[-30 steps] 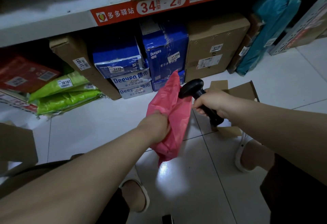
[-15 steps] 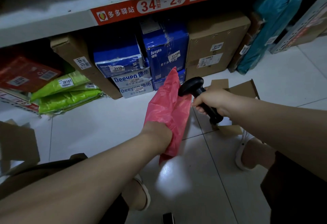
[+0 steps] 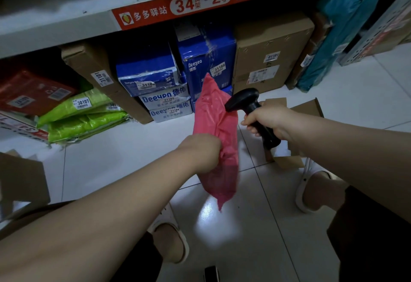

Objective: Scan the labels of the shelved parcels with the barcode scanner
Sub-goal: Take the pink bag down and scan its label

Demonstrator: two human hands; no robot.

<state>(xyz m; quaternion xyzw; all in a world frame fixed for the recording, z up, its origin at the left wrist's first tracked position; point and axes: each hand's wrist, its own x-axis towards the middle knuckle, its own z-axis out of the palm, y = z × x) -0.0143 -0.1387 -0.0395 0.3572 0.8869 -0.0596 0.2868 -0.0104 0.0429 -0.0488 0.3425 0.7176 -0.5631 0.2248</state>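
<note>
Head view of a parcel scan below the white shelf edge bearing an orange rack-number strip (image 3: 195, 3), taken here as the landmark. Directly below that strip and in front of the stacked goods, the left hand (image 3: 202, 152) is clenched round the middle of a soft pink plastic mailer bag (image 3: 216, 130), holding it upright above the white tiled floor (image 3: 115, 161); the fingers are hidden behind the film, so the exact grip cannot be told. Just right of the bag, the right hand (image 3: 270, 121) is wrapped round the grip of a black pistol-shaped barcode scanner (image 3: 243, 100), whose head points at the bag's upper face and lies close against it. No label is visible on the bag from this side. Under the strip, on the floor-level tier, stand blue printed cartons (image 3: 209, 59) with numbered stickers, a plain brown cardboard box (image 3: 271, 54) to their right, a tilted brown carton (image 3: 100, 74) to their left, and bright green plastic packs (image 3: 82, 114) further left; a teal wrapped parcel (image 3: 340, 34) leans at the far right. The bag appears light and limp: its film creases under the hand and its lower end hangs free, so it probably sags and slips if pinched at a corner. A hold at mid-length, with the labelled face pulled flat, seems best for a clean read.
</note>
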